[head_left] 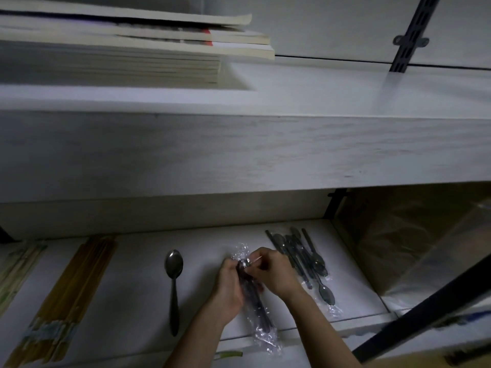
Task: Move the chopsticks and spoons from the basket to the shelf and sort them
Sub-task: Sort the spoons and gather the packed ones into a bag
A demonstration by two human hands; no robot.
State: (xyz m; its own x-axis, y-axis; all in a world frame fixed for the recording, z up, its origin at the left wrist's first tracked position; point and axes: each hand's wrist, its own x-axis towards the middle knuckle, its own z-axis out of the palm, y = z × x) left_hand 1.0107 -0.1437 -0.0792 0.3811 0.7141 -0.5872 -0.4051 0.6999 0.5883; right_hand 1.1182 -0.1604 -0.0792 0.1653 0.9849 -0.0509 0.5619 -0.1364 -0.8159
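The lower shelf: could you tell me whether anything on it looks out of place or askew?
Mostly tidy. The pile of wrapped plastic spoons at the right lies criss-crossed rather than aligned, unlike the straight yellow chopsticks and the lone metal spoon. One wrapped packet, held by both hands, overhangs the shelf's front edge.

No readable text, labels or numbers.

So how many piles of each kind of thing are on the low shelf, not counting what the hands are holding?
Chopstick bundles: 2, the yellow bundle and the pale bundle at the left edge
Loose metal spoon: 1
Pile of wrapped plastic spoons: 1
Total: 4
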